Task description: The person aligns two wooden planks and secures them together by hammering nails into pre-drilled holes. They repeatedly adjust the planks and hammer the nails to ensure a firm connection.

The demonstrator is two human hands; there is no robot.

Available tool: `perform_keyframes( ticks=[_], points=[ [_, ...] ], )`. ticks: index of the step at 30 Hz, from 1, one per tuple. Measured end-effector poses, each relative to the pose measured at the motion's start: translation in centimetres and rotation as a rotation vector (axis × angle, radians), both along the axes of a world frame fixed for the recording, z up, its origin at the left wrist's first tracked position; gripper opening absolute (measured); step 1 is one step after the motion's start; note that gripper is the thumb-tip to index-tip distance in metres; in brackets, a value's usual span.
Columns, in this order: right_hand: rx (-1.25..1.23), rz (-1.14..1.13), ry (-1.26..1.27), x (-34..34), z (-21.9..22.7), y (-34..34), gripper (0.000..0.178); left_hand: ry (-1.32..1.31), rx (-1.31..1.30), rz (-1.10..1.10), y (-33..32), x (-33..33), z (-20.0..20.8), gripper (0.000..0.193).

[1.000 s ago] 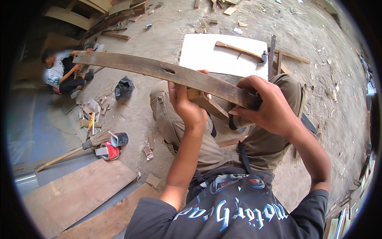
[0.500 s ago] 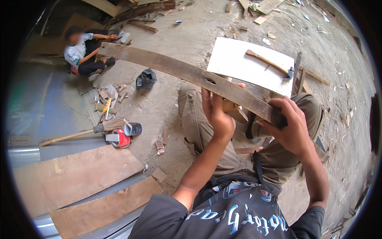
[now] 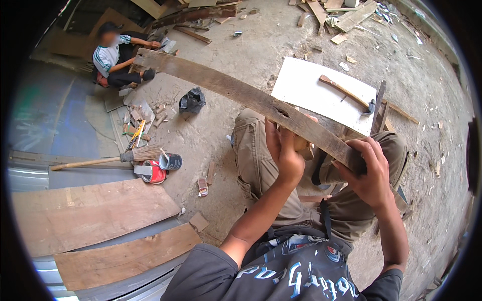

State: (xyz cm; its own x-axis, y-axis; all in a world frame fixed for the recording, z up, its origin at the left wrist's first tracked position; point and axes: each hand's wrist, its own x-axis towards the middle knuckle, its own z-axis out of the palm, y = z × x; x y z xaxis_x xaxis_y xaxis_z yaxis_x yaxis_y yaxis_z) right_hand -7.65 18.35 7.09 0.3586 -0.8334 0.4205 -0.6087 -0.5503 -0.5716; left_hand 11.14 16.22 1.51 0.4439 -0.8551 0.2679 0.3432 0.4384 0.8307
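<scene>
A long, weathered wooden plank [image 3: 221, 89] slants across my lap, its far end reaching to the upper left. It has a dark, split hole near the middle of its right half. My left hand [image 3: 288, 158] is closed on the plank from below, just right of that hole. A smaller piece of light wood [image 3: 304, 147] shows under the plank beside those fingers; whether it is fixed there I cannot tell. At the near right end, my right hand [image 3: 372, 175] grips the plank, thumb below and fingers over the edge.
Ahead, a hammer [image 3: 346, 94] lies on a white board [image 3: 296, 83]. A black bag [image 3: 192, 102], a broom [image 3: 90, 163], a red can [image 3: 154, 173] and flat boards [image 3: 95, 213] lie to the left. Another person [image 3: 113, 57] sits at the far left; wood scraps [image 3: 351, 20] litter the back.
The view has shifted slightly, so most of the scene sits further right. Both hands keep hold of the plank, and less of the small wood piece under it shows.
</scene>
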Motion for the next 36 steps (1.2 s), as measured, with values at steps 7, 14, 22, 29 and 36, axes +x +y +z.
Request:
perform_keyframes(
  ticks=[7, 14, 22, 29, 36],
  points=[
    [-0.07, 0.007, 0.071, 0.1, 0.1, -0.2, 0.049, 0.093, 0.048, 0.035, 0.6, 0.0, 1.1, 0.027],
    [-0.089, -0.254, 0.085, 1.2, -1.2, 1.8, 0.055, 0.11, 0.102, 0.027, 0.4, 0.3, -0.1, 0.032],
    [0.002, -0.517, -0.008, 0.7, -2.9, 5.2, 0.066, 0.069, 0.129, 0.086, 0.2, 1.0, -1.2, 0.035],
    [-0.016, -0.542, -0.036, -1.0, -4.3, 6.3, 0.061, 0.03, 0.084, 0.05, 0.3, 1.3, -1.5, 0.038],
    [-0.077, -0.558, -0.11, -0.9, -5.3, 6.1, 0.066, 0.11, 0.15, 0.066, 0.0, 0.7, -1.3, 0.041]
  ],
)
